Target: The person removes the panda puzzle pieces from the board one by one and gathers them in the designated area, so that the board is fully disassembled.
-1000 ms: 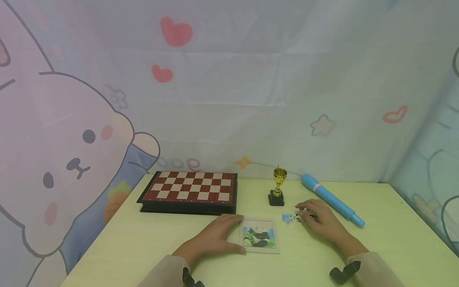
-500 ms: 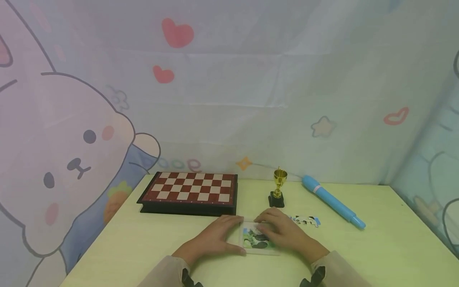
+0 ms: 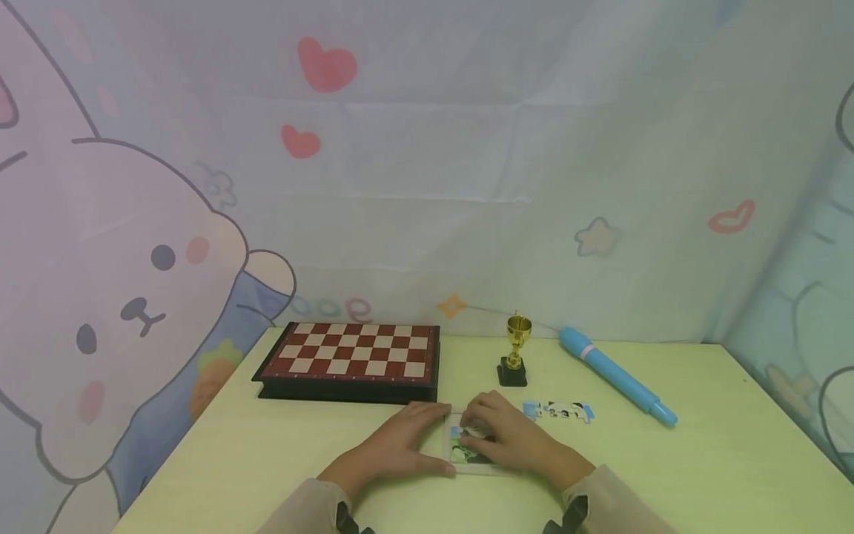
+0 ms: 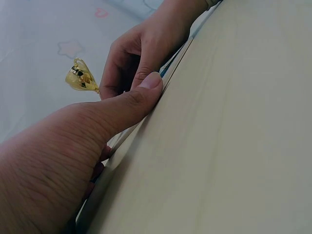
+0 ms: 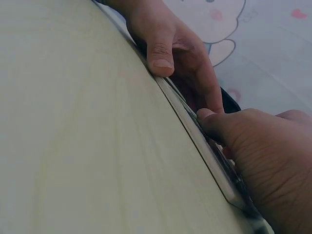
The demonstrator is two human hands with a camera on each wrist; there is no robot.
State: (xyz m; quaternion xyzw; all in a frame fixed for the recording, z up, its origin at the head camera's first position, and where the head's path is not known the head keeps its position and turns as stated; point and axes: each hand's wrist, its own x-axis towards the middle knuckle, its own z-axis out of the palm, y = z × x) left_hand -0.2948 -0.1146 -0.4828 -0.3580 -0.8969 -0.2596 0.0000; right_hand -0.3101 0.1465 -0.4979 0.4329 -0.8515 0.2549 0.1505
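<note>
Bracing the left side of the pale frame [image 3: 477,469] with the left hand [image 3: 394,446]: fingers reaching to the far corner, thumb laid at the near one, not clenched. Bending the right hand [image 3: 520,439] over the right part, with fingertips down on the panda picture [image 3: 460,452] inside; cannot tell in any view about a piece pinched beneath, too much being covered. Find the frame lying flat on the table [image 3: 667,475], between both hands, to the near right of the chessboard [image 3: 356,357] and on the near side of the trophy [image 3: 514,352].

For good work here, probably best to hold the left edge firm against sideways pushing, yet without squeezing or tilting. Match outline and print first, then press straight down, lightly, with a flat fingertip. Better not to slide across the picture, for fear of lifting neighbouring parts. Raise the right palm a little, for seeing the seams. Leave the loose puzzle pieces [image 3: 569,408], to the far right of the frame, flat and face up, well away from the blue pen [image 3: 617,380].
</note>
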